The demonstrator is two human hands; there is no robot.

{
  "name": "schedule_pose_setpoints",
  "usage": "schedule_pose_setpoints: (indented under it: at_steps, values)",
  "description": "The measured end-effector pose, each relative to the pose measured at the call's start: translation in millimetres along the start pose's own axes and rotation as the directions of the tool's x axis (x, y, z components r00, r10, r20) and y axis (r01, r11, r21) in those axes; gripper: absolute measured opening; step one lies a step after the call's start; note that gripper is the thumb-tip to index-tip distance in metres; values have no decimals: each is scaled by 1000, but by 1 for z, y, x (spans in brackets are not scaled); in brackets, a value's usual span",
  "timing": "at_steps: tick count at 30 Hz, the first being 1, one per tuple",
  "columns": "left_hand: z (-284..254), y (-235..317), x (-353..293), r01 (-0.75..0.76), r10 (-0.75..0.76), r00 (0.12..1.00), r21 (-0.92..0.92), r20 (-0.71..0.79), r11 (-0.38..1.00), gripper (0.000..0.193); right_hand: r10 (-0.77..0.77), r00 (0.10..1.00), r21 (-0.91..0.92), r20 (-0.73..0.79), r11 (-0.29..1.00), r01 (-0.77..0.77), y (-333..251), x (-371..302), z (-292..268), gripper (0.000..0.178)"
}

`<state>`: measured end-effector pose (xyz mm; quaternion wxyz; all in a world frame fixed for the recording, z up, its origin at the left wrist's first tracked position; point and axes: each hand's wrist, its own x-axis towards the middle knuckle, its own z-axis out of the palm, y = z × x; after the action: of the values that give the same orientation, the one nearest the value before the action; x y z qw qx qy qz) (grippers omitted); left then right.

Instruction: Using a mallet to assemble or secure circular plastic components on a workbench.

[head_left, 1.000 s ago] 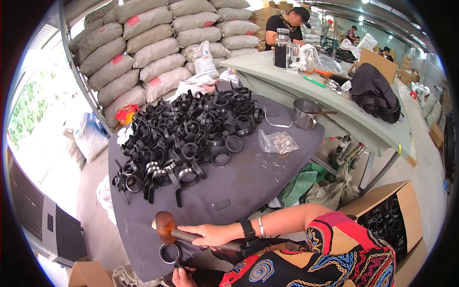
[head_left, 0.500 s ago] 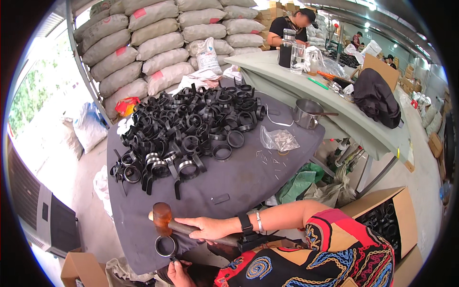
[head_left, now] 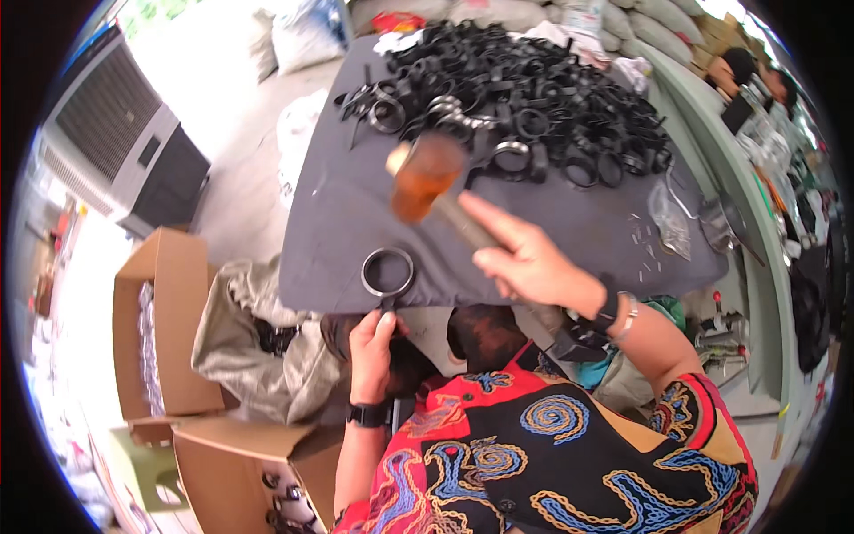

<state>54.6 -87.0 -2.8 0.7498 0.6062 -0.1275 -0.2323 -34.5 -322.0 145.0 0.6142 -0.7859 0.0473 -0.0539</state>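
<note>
My left hand (head_left: 371, 354) pinches the short handle of a black ring with a metal lining (head_left: 411, 272), which lies on the near edge of the cloth-covered table (head_left: 334, 222). In my right hand (head_left: 534, 267) is a mallet (head_left: 429, 176) with an amber, translucent head, its fingers wrapped round the handle and the index finger stretched along it. The mallet head is blurred and hangs in the air above and beyond the ring, apart from it. A big heap of similar black rings with handles (head_left: 498, 89) covers the far part of the table.
On the table's right lie a bag of small metal pins (head_left: 669, 222), loose pins and a metal pot (head_left: 719, 222). Cardboard boxes (head_left: 182, 329) and an open sack (head_left: 258, 356) stand at the left, below an air cooler (head_left: 116, 125). A long bench (head_left: 756, 214) runs along the right.
The mallet has risen from close beside the ring into the air. My view has turned down and left, bringing my left forearm and the boxes into sight. The left hand still holds the ring.
</note>
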Motion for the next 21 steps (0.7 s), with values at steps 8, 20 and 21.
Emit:
schedule_pose_setpoints:
  at_steps: [8, 20, 21]
  values:
    - [-12, 2, -7, 2, -2, 1000, 17, 3, 1000, 23, 129, 975, -350, 181, 935, -59, 23, -9, 20, 64]
    - [-11, 9, -7, -10, 12, 998, -44, 54, 999, 22, -276, 924, -583, 266, 717, 382, 49, -31, 20, 67]
    - [-10, 8, -11, 13, -11, 999, -53, 40, 999, 22, -295, 915, -549, 274, 733, 401, 50, -30, 21, 70]
